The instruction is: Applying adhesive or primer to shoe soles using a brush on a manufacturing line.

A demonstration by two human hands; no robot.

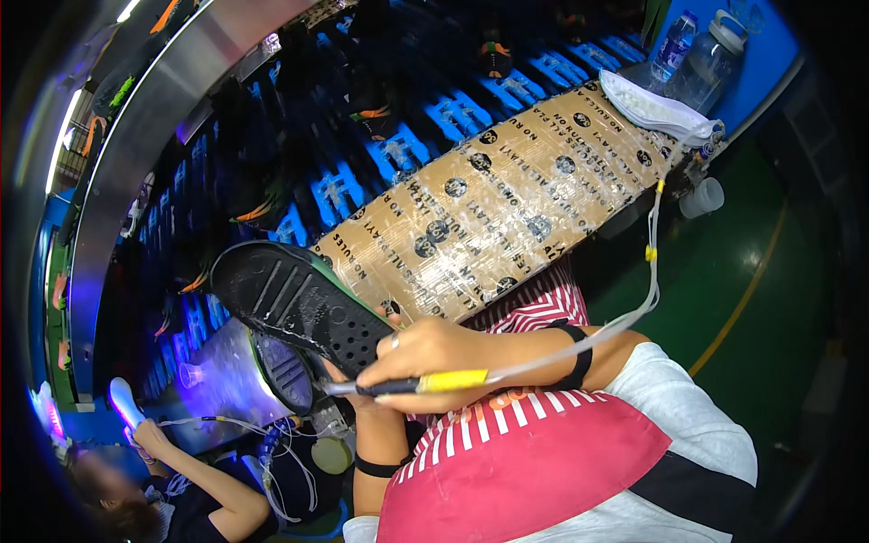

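A black shoe sole [294, 294] with grooves and a patch of small holes is held tilted over the bench, whitish wet-looking smears on its surface. My left hand [367, 409] grips it near its lower end, partly hidden behind my right hand. My right hand [430, 355], a ring on one finger, is closed around a glue-brush pen [453, 380] with a dark grip and a yellow band. Its tip points left, close to the sole's lower end; contact cannot be made out. A clear hose [625, 317] runs from the pen along my right forearm.
A second dark sole [288, 373] lies below the held one. Taped cardboard [471, 208] covers the bench; at its far end are a white sole [656, 110] and bottles [715, 50]. Blue racks [398, 149] line the conveyor. At left, a co-worker's hand [149, 436] holds a pale sole.
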